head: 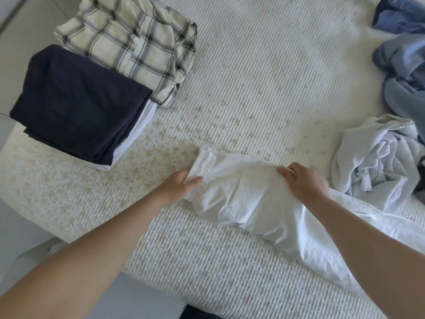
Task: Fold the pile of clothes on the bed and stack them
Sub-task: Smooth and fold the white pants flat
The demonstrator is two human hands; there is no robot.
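White trousers (250, 199) lie across the near edge of the bed, their legs trailing off to the lower right. My left hand (181, 186) pinches the ribbed elastic waistband (204, 163) at its left end. My right hand (303, 183) grips a bunch of the white cloth further right along the waist. At the left stands a folded stack with a dark navy garment (78, 102) on top and white pieces under it. A folded cream plaid shirt (135, 44) lies behind that stack.
The bed (264, 72) has a ribbed cream cover. A crumpled pale blue garment (377, 157) lies at the right, with a heap of blue denim clothes (404, 58) behind it. The bed's left edge drops to a pale floor.
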